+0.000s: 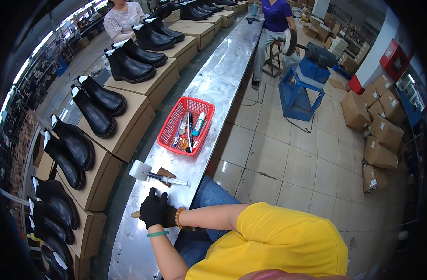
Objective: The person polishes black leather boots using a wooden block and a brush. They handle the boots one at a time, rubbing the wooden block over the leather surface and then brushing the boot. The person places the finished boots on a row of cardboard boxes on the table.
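Note:
My left hand (153,210), in a black glove with a green bangle at the wrist, is over the near end of the metal table. Its fingers are bent and look closed, but what they grip is hidden. From its left side a light wooden tip (136,214) sticks out. Close against it lies my right hand (170,217), dark and mostly covered, below a bead bracelet (178,217); its fingers do not show. Just beyond the hands are a white roll (140,170), a black-and-clear pen (166,178) and a brown scrap (166,172).
A red basket (165,144) with pens and small tools stands on the long metal table (218,70). Black ankle boots (94,112) line cardboard boxes (125,126) on the left. At right are a blue-framed grinding machine (300,95) and stacked cartons (381,133). Two people are farther back.

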{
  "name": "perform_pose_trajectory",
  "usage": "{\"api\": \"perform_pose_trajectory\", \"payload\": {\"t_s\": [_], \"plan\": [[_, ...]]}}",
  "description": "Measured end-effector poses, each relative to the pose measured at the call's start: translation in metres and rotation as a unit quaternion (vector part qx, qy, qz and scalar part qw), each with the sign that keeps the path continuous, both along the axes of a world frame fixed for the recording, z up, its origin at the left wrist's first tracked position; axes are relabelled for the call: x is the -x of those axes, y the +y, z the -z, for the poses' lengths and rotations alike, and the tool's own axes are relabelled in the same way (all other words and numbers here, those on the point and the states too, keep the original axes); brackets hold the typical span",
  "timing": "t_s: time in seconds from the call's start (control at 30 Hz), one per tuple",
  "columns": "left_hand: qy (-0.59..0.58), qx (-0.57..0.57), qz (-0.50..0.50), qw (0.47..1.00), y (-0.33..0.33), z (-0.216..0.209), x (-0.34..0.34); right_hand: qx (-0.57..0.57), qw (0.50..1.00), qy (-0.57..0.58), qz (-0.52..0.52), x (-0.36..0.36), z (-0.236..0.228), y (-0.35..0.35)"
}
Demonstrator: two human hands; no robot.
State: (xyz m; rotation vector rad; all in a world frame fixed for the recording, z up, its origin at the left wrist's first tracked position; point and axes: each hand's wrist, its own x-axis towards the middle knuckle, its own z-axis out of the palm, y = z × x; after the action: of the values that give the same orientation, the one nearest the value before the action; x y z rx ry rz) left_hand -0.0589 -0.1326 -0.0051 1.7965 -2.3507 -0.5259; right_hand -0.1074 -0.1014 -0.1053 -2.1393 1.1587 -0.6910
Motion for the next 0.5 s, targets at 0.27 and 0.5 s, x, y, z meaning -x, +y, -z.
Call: {"api": "perform_pose_trajectory", "payload": {"t_s": [0.27,0.5], "plan": [[-0.002,0.001,0.001,1.000,0.002,-0.001,-0.003,0.028,0.999,0.033,0.001,-0.005,0.001,0.000],[-0.041,-0.019,0.005,0.999,0.003,-0.006,-0.004,0.110,0.991,-0.022,0.074,-0.011,0.000,0.007]]}}
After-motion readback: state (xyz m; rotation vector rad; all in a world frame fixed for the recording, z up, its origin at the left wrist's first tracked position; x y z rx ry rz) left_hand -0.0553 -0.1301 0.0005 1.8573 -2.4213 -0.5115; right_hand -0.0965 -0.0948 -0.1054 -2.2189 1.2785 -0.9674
